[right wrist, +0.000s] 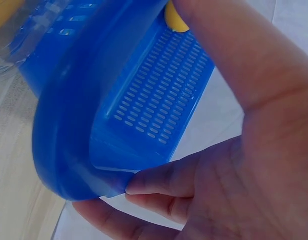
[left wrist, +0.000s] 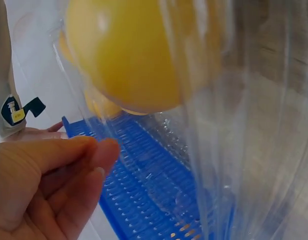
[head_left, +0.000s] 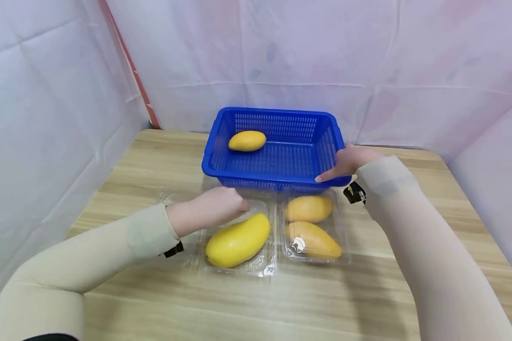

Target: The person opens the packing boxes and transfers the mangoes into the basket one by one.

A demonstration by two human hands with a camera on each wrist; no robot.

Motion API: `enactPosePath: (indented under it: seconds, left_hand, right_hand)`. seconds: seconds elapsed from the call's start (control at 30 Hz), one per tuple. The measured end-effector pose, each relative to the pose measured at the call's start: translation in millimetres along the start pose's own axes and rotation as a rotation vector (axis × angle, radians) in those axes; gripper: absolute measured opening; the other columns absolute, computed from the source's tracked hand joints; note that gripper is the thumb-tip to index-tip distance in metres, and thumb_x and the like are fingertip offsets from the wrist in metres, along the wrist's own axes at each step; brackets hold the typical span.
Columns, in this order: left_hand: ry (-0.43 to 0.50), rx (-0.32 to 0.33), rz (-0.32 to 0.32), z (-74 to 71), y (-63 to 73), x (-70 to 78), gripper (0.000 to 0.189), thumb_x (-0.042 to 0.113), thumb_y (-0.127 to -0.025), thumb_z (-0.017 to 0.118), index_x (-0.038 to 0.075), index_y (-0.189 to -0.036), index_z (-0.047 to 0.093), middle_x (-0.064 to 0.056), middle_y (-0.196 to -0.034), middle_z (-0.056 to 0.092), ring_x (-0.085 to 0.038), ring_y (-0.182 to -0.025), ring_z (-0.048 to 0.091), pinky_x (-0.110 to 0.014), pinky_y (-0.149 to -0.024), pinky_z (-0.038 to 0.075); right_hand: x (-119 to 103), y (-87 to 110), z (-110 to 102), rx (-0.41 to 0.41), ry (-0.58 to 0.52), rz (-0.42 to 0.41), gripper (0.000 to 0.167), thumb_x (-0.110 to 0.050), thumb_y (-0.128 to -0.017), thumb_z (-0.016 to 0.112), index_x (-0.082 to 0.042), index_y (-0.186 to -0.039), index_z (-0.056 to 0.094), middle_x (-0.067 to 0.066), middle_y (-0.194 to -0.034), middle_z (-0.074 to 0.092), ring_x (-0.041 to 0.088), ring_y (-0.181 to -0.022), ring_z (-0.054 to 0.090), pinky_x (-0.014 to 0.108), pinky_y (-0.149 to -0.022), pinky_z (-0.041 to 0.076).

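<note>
In the head view a clear plastic clamshell box (head_left: 268, 265) holds one large yellow mango (head_left: 239, 240). My left hand (head_left: 209, 210) is over its far side. Thumb and fingertips come together right at the edge of the clear plastic in the left wrist view, where ribbed plastic stands before the mango (left wrist: 129, 55). My right hand (head_left: 351, 160) grips the near right corner of a blue plastic basket (head_left: 277, 181), thumb over the rim and fingers around the outside, as the right wrist view shows. A smaller mango (head_left: 247, 141) lies inside the basket at the left.
Right of the clamshell box stands a second clear box (head_left: 344, 255) with two orange-yellow mangoes (head_left: 308, 209) under clear plastic. A transparent flap (head_left: 183, 255) spreads left of the first box, under my left wrist. White sheeting (head_left: 298, 52) hangs behind the wooden table (head_left: 256, 312).
</note>
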State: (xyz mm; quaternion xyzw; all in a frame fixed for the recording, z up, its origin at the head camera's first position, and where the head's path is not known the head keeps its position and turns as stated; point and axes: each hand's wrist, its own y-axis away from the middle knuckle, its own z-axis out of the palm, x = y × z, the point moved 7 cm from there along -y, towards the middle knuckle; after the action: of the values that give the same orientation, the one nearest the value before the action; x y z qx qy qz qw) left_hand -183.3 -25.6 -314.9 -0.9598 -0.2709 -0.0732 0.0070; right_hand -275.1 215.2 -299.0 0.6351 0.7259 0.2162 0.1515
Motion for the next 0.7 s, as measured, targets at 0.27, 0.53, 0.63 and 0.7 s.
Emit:
enactPosePath:
  seconds: [0.27,0.53,0.63,0.7]
  left_hand:
    - [0.076,-0.123,-0.112,22.5,9.1,-0.6,0.027,0.037,-0.089,0.060,0.010,-0.086,0.065,0.003,-0.064,0.057,-0.014,-0.058,0.054,-0.031,-0.058,0.047]
    - [0.073,-0.291,-0.159,41.3,19.1,15.0,0.085,0.055,-0.078,0.066,0.006,-0.142,0.038,-0.011,-0.137,0.047,-0.026,-0.115,0.053,-0.037,-0.095,0.042]
    - [0.062,-0.322,-0.162,41.9,18.5,18.8,0.088,0.055,-0.076,0.067,0.014,-0.146,0.032,-0.011,-0.139,0.044,-0.026,-0.113,0.053,-0.038,-0.092,0.044]
    - [0.064,-0.337,-0.169,41.2,17.9,20.0,0.090,0.053,-0.075,0.068,0.017,-0.147,0.029,-0.013,-0.139,0.042,-0.026,-0.111,0.054,-0.039,-0.089,0.045]
  right_hand:
    - [1.8,-1.7,0.2,-0.012,-0.010,0.026,0.102,-0.076,-0.071,0.054,0.013,-0.121,0.051,0.040,-0.128,0.033,0.050,-0.112,0.042,0.063,-0.086,0.039]
    - [0.6,-5.3,8.3,-0.045,-0.005,0.029,0.105,-0.079,-0.069,0.052,0.010,-0.124,0.051,0.040,-0.135,0.028,0.051,-0.117,0.039,0.062,-0.087,0.039]
    - [1.6,-2.9,2.6,-0.027,0.012,0.030,0.105,-0.079,-0.070,0.052,0.010,-0.123,0.052,0.041,-0.135,0.026,0.053,-0.119,0.037,0.062,-0.087,0.039]
    - [2.5,-1.0,-1.2,-0.021,0.017,0.030,0.104,-0.079,-0.070,0.052,0.010,-0.123,0.052,0.042,-0.135,0.026,0.053,-0.119,0.037,0.063,-0.086,0.039]
